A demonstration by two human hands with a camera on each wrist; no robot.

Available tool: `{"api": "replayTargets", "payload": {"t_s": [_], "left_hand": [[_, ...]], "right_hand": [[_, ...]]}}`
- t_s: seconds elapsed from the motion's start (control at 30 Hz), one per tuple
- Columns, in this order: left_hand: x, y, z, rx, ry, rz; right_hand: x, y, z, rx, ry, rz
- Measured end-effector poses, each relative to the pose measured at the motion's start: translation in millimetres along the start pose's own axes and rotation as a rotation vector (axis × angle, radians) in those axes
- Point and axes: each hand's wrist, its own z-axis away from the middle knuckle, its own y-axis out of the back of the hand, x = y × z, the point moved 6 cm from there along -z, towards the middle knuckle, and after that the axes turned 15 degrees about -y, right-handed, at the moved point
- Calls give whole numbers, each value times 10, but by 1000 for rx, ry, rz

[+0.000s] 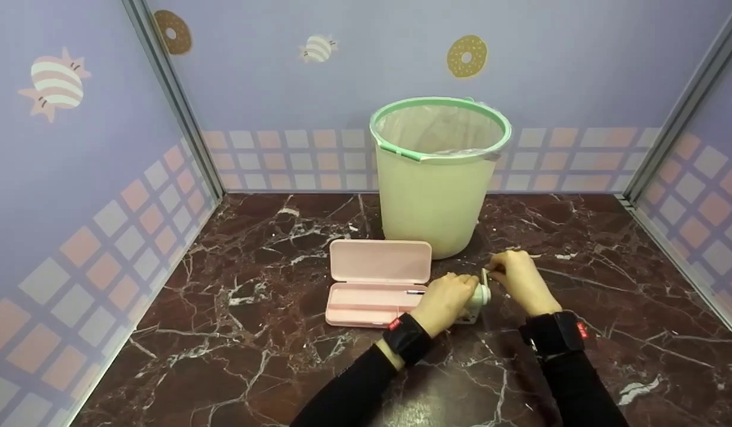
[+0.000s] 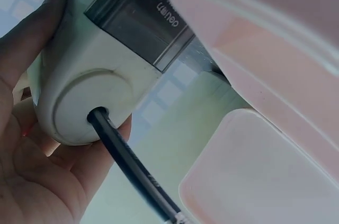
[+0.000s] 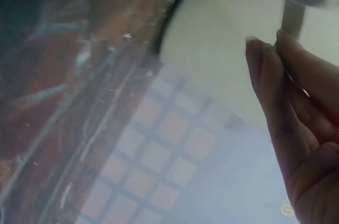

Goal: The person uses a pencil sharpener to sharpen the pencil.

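Note:
My left hand [image 1: 446, 299] grips a white and pale green crank pencil sharpener [image 1: 478, 296] from above on the table. In the left wrist view, a dark pencil [image 2: 132, 163] is stuck into the sharpener's round hole, and a smoky clear shavings drawer [image 2: 145, 15] shows on its side. My right hand [image 1: 520, 281] is on the sharpener's other side, its thumb and fingertips pinching the end of the crank arm [image 3: 293, 20]. Left of the sharpener lies an open pink pencil case [image 1: 354, 295]; the pencil's end [image 1: 414, 292] reaches over it.
A pale green bin [image 1: 431, 201] with a green rim and a clear liner stands behind the pencil case and sharpener. Patterned panels [image 1: 271, 77] wall in the dark marbled table [image 1: 223, 356] at the back and both sides.

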Motion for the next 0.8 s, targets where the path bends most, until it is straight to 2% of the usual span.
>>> {"api": "replayTargets", "payload": {"t_s": [0.13, 0.27, 0.4, 0.57, 0.8], "left_hand": [[-8, 8, 6, 10, -10, 12], [-7, 8, 27, 32, -18, 32], [0, -6, 34, 38, -20, 30], [4, -14, 35, 43, -6, 22], [-21, 3, 36, 58, 24, 74]], "right_hand": [[37, -96, -16, -7, 2, 18], [74, -247, -5, -104, 25, 68], [105, -340, 34, -199, 36, 72], [95, -358, 93, -269, 59, 88], [103, -331, 156, -452, -10, 90]]}}
